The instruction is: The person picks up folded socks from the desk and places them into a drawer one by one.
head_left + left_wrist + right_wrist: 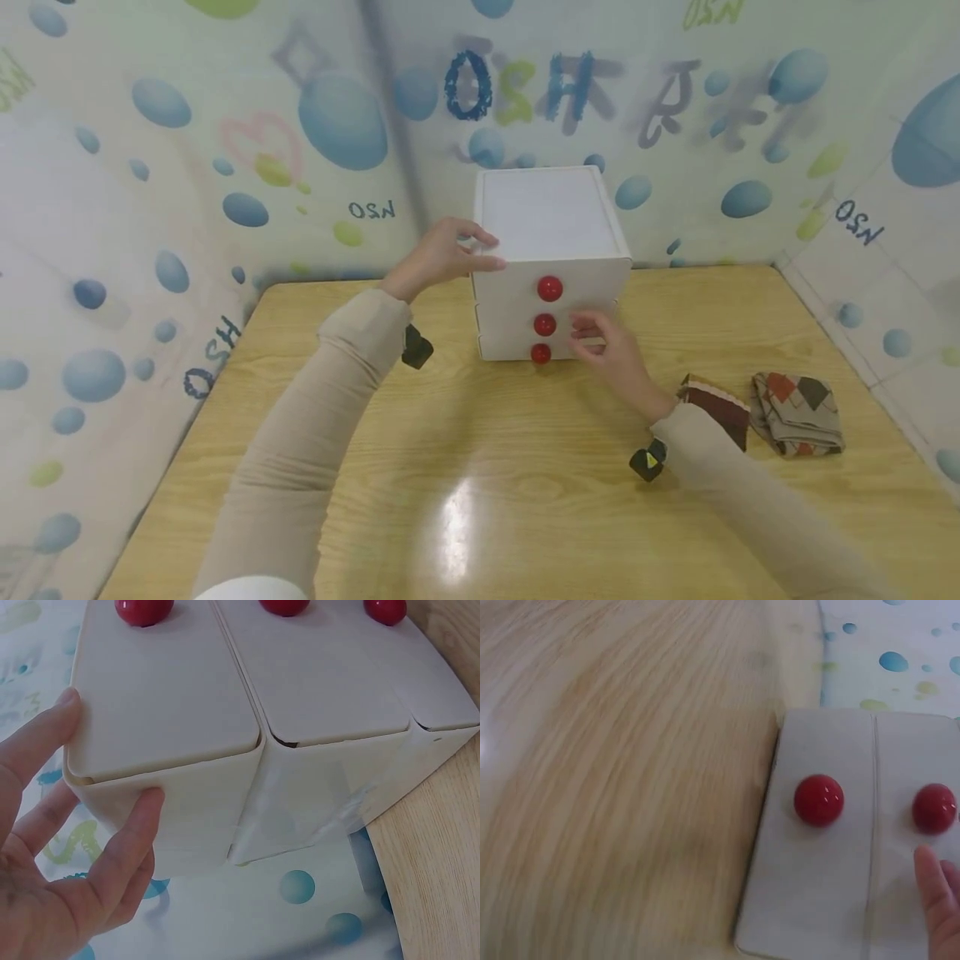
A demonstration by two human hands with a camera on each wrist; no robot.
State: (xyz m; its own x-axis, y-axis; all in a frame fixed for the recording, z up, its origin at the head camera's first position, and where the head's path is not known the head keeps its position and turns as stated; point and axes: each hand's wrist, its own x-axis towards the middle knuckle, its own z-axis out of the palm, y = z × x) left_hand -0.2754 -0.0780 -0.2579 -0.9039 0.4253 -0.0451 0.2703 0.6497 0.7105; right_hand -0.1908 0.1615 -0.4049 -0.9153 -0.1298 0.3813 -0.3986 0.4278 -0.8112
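A white cabinet (551, 212) with three stacked drawers stands at the back of the table. Its drawer fronts carry a red upper knob (550, 288), a red middle knob (545, 324) and a red lower knob (541, 353). At the cabinet's upper left front corner is my left hand (448, 254), its fingers spread; in the left wrist view its fingertips (152, 799) lie right at the side wall and top edge. My right hand (611, 350) is just right of the middle knob, fingers loosely bent and nothing between them. All drawers look pushed in.
To the right on the wooden table (390, 483) lie a folded argyle cloth (798, 414) and a brown item with a pale edge (716, 408), partly behind the right sleeve. A wall covering printed with blue bubbles (341, 121) rises behind the cabinet.
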